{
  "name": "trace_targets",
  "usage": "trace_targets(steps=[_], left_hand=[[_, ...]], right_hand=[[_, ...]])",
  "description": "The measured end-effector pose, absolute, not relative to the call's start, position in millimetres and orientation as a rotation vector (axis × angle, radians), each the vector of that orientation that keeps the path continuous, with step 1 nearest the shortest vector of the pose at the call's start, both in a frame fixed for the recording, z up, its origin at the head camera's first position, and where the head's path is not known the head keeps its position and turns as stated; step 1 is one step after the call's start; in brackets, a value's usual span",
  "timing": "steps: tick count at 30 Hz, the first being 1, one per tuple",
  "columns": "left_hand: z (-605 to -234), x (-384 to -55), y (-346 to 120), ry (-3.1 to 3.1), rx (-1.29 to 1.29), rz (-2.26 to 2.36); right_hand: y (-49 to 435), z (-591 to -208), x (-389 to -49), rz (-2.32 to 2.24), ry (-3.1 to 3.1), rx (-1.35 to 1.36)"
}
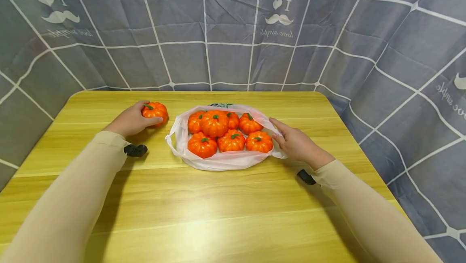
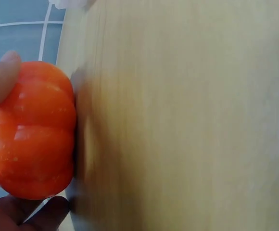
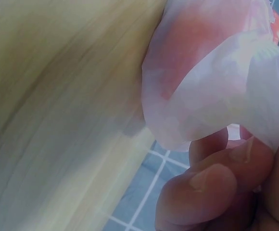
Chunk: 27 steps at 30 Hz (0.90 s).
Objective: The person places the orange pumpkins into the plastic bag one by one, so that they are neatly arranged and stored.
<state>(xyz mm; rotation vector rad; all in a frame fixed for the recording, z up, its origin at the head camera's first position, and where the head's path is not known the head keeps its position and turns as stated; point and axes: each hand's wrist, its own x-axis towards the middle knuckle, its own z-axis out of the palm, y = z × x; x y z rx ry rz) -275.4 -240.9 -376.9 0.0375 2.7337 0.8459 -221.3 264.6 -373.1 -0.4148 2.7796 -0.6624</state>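
Observation:
Left of the bag, my left hand (image 1: pixel 130 120) grips a small shiny orange pumpkin (image 1: pixel 157 111) with a green stem. The left wrist view shows the thumb on one side of this pumpkin (image 2: pixel 36 134) and fingers curled round the other, close to the tabletop. A white plastic bag (image 1: pixel 225 162) lies wide open in the middle, with several similar pumpkins (image 1: pixel 231 141) inside. At its right side my right hand (image 1: pixel 299 143) pinches the bag's edge. The right wrist view shows the thin plastic (image 3: pixel 216 108) running in between the thumb and curled fingers.
The light wooden table (image 1: pixel 204 214) has rounded far corners. A grey curtain (image 1: pixel 233 64) with white grid lines hangs behind it and along both sides. One loose bag handle (image 1: pixel 171 139) sticks out toward the left hand. Each wrist carries a small black device (image 1: pixel 135 150).

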Motion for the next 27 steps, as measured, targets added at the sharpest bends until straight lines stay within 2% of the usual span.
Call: trace_targets(steps=[27], left_hand=[[-377.7,-273.3,-236.6,2.765,0.022,0.802]], right_hand=[[262.9,-373.8,-218.6,-0.674,2.763,-0.375]])
